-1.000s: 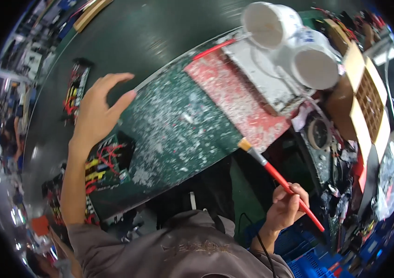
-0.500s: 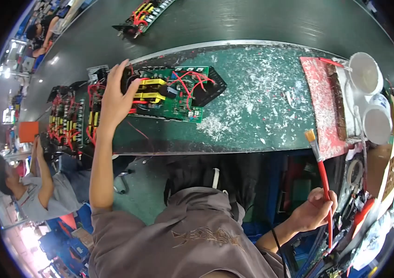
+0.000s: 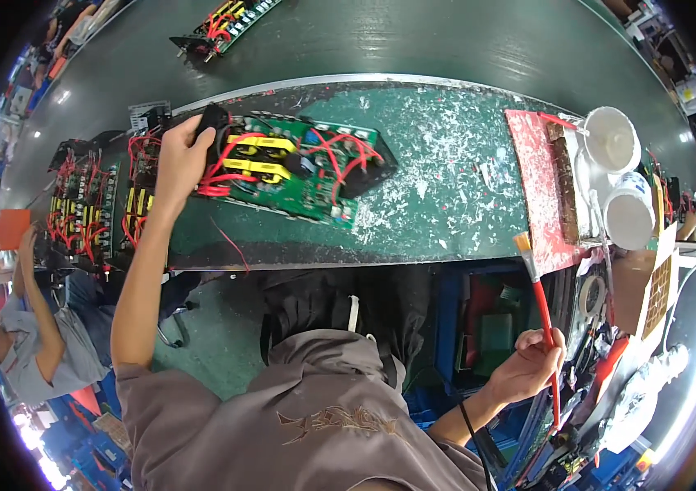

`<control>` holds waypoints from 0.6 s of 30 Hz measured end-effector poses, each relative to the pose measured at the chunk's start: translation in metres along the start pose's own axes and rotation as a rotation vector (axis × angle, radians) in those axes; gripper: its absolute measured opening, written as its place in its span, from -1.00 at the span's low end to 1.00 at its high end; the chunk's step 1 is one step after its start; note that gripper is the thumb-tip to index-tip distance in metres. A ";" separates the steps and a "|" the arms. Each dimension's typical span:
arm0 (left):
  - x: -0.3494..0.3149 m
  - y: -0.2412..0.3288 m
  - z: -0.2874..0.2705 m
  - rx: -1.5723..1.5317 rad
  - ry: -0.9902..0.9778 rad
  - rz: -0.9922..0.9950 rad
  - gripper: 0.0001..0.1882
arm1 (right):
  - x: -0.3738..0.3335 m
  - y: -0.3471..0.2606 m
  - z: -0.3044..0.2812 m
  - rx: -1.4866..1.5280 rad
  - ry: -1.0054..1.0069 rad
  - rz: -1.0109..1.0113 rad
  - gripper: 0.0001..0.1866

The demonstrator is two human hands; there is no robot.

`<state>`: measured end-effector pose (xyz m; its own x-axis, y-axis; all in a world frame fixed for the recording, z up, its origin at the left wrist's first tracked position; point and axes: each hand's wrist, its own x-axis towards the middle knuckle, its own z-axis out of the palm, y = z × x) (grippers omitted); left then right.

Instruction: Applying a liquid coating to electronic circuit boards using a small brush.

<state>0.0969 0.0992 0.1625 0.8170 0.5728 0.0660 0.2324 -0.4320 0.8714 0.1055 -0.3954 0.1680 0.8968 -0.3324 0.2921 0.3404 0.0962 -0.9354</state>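
My left hand (image 3: 178, 168) grips the black end plate (image 3: 214, 135) of a green circuit board (image 3: 295, 196) on the bench. The board carries yellow-wrapped transformers (image 3: 258, 168), looping red wires and a second black plate at its right end. It sits slightly askew, its right end nearer me; whether its underside touches the bench, I cannot tell. Down at the right, my right hand (image 3: 535, 360) is closed around the red handle of a paintbrush (image 3: 542, 299). The brush stands nearly upright, its pale bristles at the bench's front edge, beside a red, white-spattered sheet (image 3: 538, 188).
Two white cups (image 3: 612, 139) stand at the right, beside a roll of tape (image 3: 591, 295) and tools. More wired boards (image 3: 82, 204) crowd the left; another board (image 3: 225, 29) lies on the far surface. At the left, a person in grey (image 3: 45, 327) sits with raised arms.
My left fingers have closed on the black end plate, and the board has shifted right and turned slightly. My right hand keeps the brush in nearly the same pose; the whole view has swung a little.
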 end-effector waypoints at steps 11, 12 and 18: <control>-0.001 -0.007 0.031 -0.139 -0.015 0.062 -0.60 | -0.004 -0.010 0.000 0.046 -0.067 -0.008 -0.61; -0.007 0.006 0.028 -0.257 -0.157 -0.102 -0.58 | -0.006 -0.010 -0.001 0.042 -0.059 -0.002 -0.61; -0.039 0.011 0.033 -0.378 0.039 -0.289 -0.60 | -0.014 -0.010 -0.006 0.113 -0.084 0.018 -0.62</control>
<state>0.0848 0.0494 0.1533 0.7254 0.6606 -0.1933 0.2330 0.0286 0.9721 0.0878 -0.3972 0.1725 0.9218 -0.2508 0.2956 0.3495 0.2078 -0.9136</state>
